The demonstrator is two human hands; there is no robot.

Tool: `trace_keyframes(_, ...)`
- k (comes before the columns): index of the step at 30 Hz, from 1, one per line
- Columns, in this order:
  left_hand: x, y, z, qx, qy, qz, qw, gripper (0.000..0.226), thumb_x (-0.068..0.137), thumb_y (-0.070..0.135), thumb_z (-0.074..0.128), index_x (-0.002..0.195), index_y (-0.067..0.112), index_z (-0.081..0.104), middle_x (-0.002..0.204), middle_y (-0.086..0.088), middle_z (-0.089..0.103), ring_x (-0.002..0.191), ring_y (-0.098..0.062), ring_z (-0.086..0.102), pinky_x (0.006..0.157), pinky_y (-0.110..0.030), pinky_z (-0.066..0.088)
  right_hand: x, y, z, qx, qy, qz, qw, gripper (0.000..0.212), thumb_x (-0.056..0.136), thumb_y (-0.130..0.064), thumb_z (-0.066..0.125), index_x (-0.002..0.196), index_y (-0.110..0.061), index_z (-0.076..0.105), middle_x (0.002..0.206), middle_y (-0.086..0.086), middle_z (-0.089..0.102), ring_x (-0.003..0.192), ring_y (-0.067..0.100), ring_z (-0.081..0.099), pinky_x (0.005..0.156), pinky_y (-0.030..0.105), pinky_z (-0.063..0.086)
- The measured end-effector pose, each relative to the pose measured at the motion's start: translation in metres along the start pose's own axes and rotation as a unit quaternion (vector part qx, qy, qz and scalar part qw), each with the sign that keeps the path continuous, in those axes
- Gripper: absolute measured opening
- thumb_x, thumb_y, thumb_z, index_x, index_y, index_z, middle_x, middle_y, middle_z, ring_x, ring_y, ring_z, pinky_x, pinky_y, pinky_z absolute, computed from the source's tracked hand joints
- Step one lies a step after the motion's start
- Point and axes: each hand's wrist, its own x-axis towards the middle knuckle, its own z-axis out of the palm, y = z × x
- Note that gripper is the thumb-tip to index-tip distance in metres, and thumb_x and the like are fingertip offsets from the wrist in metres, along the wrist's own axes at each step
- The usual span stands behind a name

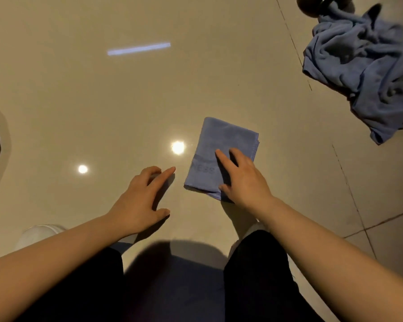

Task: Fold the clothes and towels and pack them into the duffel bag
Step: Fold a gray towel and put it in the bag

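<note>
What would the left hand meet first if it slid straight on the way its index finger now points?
Probably the folded blue towel: the left hand points up and right toward its near-left edge, bare floor between. It might just pass the edge.

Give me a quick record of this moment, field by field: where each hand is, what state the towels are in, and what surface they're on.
left hand: left hand open, over the bare floor, holding nothing
right hand: right hand open, fingers lying on the folded towel
folded towel: folded towel, blue, a compact rectangle, flat
unfolded pile: crumpled blue cloth, far right, untouched
surface: glossy tiled floor
duffel bag: not identifiable in view
</note>
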Motion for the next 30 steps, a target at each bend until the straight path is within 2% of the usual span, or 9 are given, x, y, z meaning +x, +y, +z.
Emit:
trace_keyframes(4,-0.019,-0.011,-0.008,0.001,0.035,-0.007,0.999,0.082,0.079,0.035,0.074,0.148,0.033,0.029,0.145,-0.004,0.031,0.124,-0.024,0.042,0.096,-0.031,0.038,0.002,0.028,-0.023,0.006,-0.05,0.07,0.996,0.081,0.088,-0.032,0.066,0.152,-0.031,0.017,0.155,0.004,0.014,0.139,0.03,0.022,0.105,0.04,0.035)
trace_keyframes(7,-0.034,-0.019,-0.023,-0.07,0.033,-0.013,0.997,0.072,0.081,0.027,0.075,0.137,0.043,0.032,0.132,0.004,0.039,0.112,-0.012,0.049,0.091,-0.025,0.043,0.004,0.012,-0.03,0.084,-0.05,0.098,0.99,0.075,0.086,-0.028,0.068,0.149,-0.029,0.029,0.152,0.005,0.022,0.137,0.029,0.026,0.105,0.037,0.034)
trace_keyframes(9,-0.047,-0.026,-0.037,-0.089,0.038,-0.017,0.995,0.065,0.084,0.022,0.072,0.128,0.048,0.034,0.121,0.012,0.044,0.104,0.002,0.05,0.083,-0.014,0.041,0.004,-0.016,-0.027,0.154,0.028,0.074,0.985,0.054,0.089,-0.025,0.065,0.14,-0.025,0.045,0.141,0.004,0.038,0.125,0.021,0.041,0.095,0.023,0.038)
trace_keyframes(11,-0.057,-0.034,-0.054,-0.08,0.053,-0.024,0.995,0.054,0.087,0.022,0.069,0.124,0.047,0.04,0.113,0.016,0.051,0.101,0.006,0.051,0.081,-0.012,0.041,-0.001,-0.051,-0.021,0.241,0.071,0.038,0.967,0.039,0.09,-0.024,0.065,0.128,-0.023,0.057,0.125,0.001,0.048,0.098,0.0,0.052,0.078,0.002,0.036)
trace_keyframes(14,-0.073,-0.053,-0.08,-0.058,0.089,-0.048,0.993,0.035,0.09,0.023,0.064,0.12,0.037,0.054,0.108,0.012,0.059,0.096,0.001,0.056,0.08,-0.015,0.046,-0.007,-0.104,-0.016,0.309,0.017,-0.022,0.951,0.038,0.088,-0.025,0.067,0.125,-0.027,0.058,0.121,-0.007,0.048,0.081,-0.008,0.053,0.069,0.003,0.04)
trace_keyframes(19,-0.141,-0.111,-0.125,0.036,0.187,-0.101,0.976,0.027,0.089,0.018,0.065,0.116,0.021,0.064,0.109,0.007,0.059,0.089,-0.005,0.054,0.074,-0.014,0.04,0.001,-0.186,-0.013,0.257,-0.122,-0.135,0.949,0.049,0.089,-0.033,0.064,0.134,-0.038,0.046,0.121,-0.015,0.044,0.086,-0.001,0.056,0.077,0.015,0.043)
trace_keyframes(23,-0.208,-0.181,-0.153,0.091,0.291,-0.204,0.93,0.028,0.089,0.023,0.066,0.116,0.017,0.063,0.117,-0.004,0.057,0.112,-0.026,0.052,0.095,-0.04,0.042,0.02,-0.262,0.001,0.228,-0.188,-0.208,0.932,0.049,0.09,-0.036,0.063,0.134,-0.044,0.043,0.126,-0.014,0.046,0.088,0.0,0.056,0.073,0.01,0.041)
trace_keyframes(27,-0.256,-0.23,-0.157,0.061,0.395,-0.328,0.856,0.043,0.085,0.021,0.072,0.126,0.014,0.059,0.133,-0.013,0.047,0.124,-0.032,0.042,0.105,-0.036,0.03,0.043,-0.345,0.024,0.297,-0.232,-0.207,0.903,0.051,0.09,-0.034,0.064,0.135,-0.044,0.043,0.135,-0.006,0.047,0.105,0.009,0.054,0.086,0.026,0.049)
trace_keyframes(30,-0.275,-0.255,-0.145,-0.028,0.403,-0.398,0.823,0.051,0.089,0.027,0.066,0.137,0.026,0.05,0.152,-0.009,0.025,0.14,-0.027,0.026,0.114,-0.039,0.027,0.056,-0.401,0.056,0.315,-0.267,-0.228,0.882,0.061,0.09,-0.032,0.064,0.144,-0.035,0.037,0.147,-0.004,0.04,0.129,0.017,0.044,0.098,0.024,0.037)
